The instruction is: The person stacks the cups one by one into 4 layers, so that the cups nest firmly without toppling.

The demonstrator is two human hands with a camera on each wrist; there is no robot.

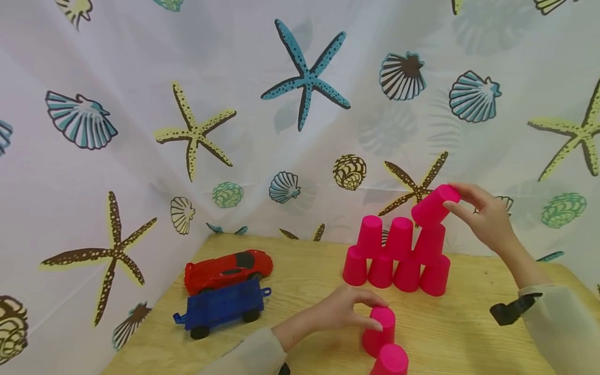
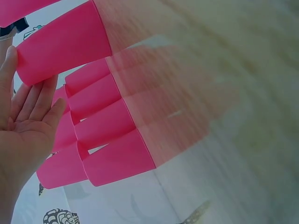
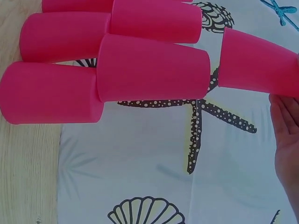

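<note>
My right hand (image 1: 489, 216) pinches a tilted pink plastic cup (image 1: 432, 207) between thumb and fingers, just above the right end of a stack of upside-down pink cups (image 1: 399, 239). In the right wrist view, a small gap shows between the held cup (image 3: 257, 65) and the upper cup (image 3: 154, 70) beneath it. The stack has three cups on top of a lower row of several. Nearer to me, my left hand (image 1: 339, 311) holds another upside-down cup (image 1: 375, 341) near its top, thumb on one side and fingers on the other. That cup appears to stand on the table.
One more upside-down pink cup (image 1: 391, 360) stands at the front, cut off by the frame edge. To the left, a red toy car (image 1: 227, 270) sits behind a blue toy trailer (image 1: 227, 306) on the wooden table (image 1: 300, 260). A patterned curtain (image 1: 253, 151) hangs behind the table.
</note>
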